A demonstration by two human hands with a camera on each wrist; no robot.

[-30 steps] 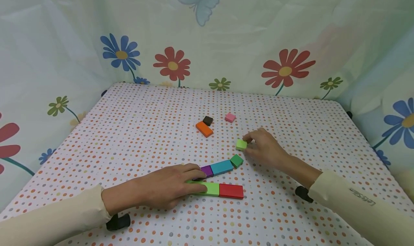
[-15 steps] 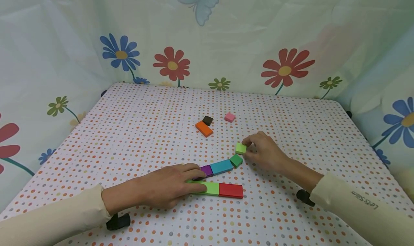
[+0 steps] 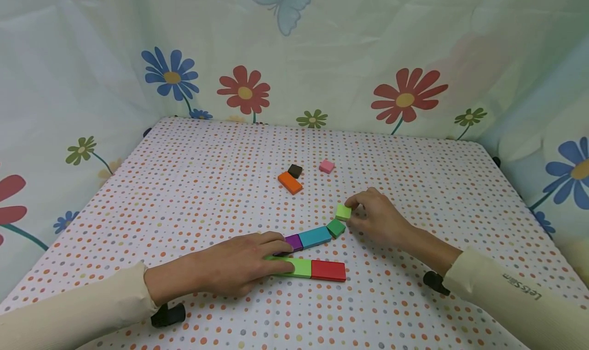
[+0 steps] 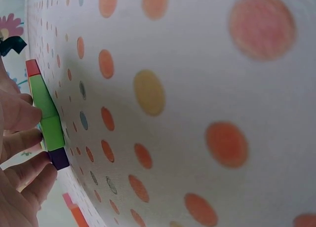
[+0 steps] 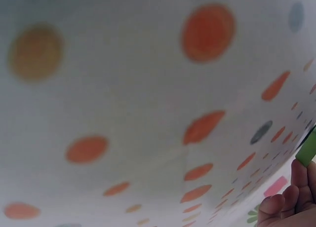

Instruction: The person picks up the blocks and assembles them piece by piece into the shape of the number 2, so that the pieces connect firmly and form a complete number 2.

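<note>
My left hand [image 3: 239, 263] rests over the left ends of two rows of coloured blocks. Its thumb lies on a light green block [image 3: 301, 268], which adjoins a red block [image 3: 328, 271]. The index finger touches the purple block [image 3: 294, 242], which meets a blue block [image 3: 315, 237]. In the left wrist view the fingers lie along the light green block and a dark block [image 4: 59, 159]. My right hand [image 3: 379, 217] pinches a small light green block [image 3: 343, 212] between thumb and index finger, right at the upper corner of a tilted green block [image 3: 336, 229].
An orange block [image 3: 290, 183] and a black block [image 3: 295, 171] lie close together farther back. A pink block [image 3: 327, 166] sits to their right. The dotted tablecloth [image 3: 207, 186] runs back to a flowered curtain [image 3: 340, 59].
My right hand has drawn the small light green block slightly toward me, up to the tilted green block. My left hand has stayed in place on the blocks.
</note>
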